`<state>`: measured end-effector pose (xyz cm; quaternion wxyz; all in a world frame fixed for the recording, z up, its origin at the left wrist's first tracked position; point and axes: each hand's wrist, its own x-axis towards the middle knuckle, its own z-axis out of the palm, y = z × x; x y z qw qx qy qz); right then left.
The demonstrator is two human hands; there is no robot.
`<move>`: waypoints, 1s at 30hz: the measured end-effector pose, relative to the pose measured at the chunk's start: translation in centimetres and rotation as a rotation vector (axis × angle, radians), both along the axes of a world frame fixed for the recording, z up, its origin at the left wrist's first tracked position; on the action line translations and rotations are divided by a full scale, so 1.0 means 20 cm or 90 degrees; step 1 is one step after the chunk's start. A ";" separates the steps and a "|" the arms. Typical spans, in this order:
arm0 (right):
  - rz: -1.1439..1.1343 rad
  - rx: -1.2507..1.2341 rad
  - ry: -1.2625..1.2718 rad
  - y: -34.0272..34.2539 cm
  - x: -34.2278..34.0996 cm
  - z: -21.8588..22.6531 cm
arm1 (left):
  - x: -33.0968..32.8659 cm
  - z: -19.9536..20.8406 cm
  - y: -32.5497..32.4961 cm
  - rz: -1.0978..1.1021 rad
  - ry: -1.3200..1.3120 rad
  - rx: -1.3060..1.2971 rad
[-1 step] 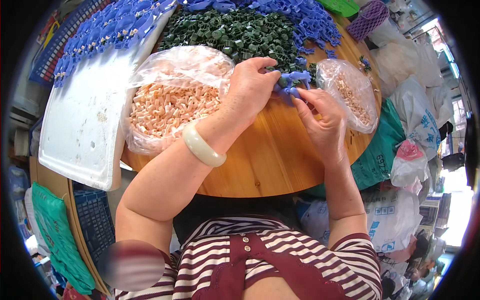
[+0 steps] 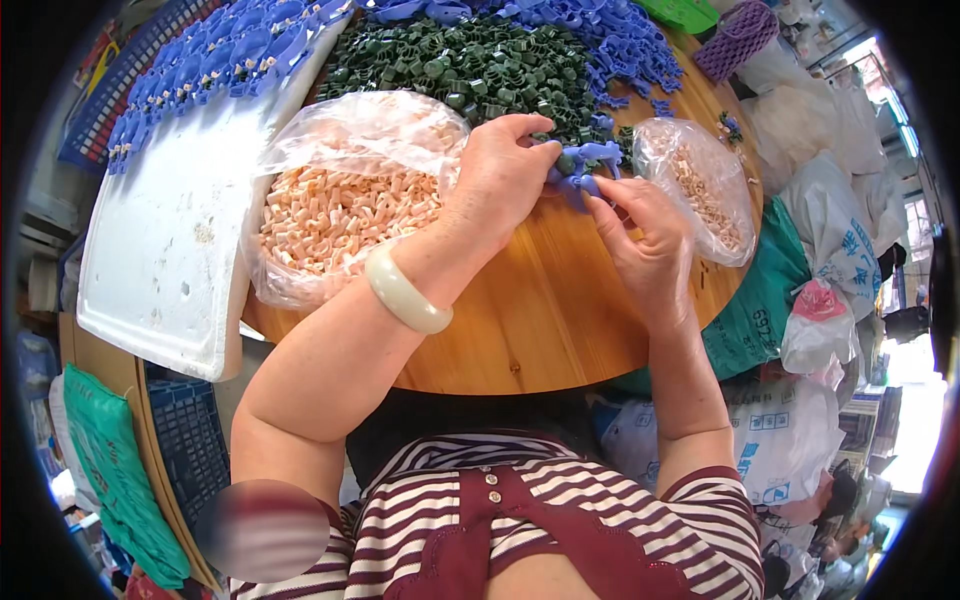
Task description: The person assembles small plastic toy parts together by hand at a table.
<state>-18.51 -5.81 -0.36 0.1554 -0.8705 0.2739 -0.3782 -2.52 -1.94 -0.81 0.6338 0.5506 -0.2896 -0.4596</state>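
Observation:
Both hands meet over the far part of a round wooden table [image 2: 540, 320]. My left hand [image 2: 500, 175], with a pale bangle on its wrist, grips a blue plastic piece [image 2: 592, 153] with a small dark green part [image 2: 567, 162] at it. My right hand [image 2: 645, 235] pinches the same blue piece from below with fingertips closed. An open clear bag of small peach plastic bits [image 2: 340, 215] lies just left of my left hand. A smaller clear bag of similar bits [image 2: 705, 190] lies right of my right hand.
A heap of dark green parts [image 2: 470, 65] and a heap of blue parts [image 2: 620, 40] fill the table's far side. A white foam board [image 2: 170, 240] at left carries rows of blue pieces [image 2: 200, 70]. A purple basket [image 2: 735, 35], sacks [image 2: 800, 240] and a blue crate [image 2: 190, 440] surround the table.

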 end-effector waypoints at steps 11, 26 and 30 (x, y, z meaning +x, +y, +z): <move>-0.007 -0.192 0.104 0.03 0.01 0.03 | 0.00 -0.01 0.00 -0.012 0.006 0.023; 0.013 0.068 0.019 0.03 0.01 0.03 | 0.01 -0.03 -0.01 -0.046 -0.029 0.032; 0.036 0.113 0.023 0.02 0.00 0.03 | 0.01 -0.03 -0.01 -0.042 -0.053 0.047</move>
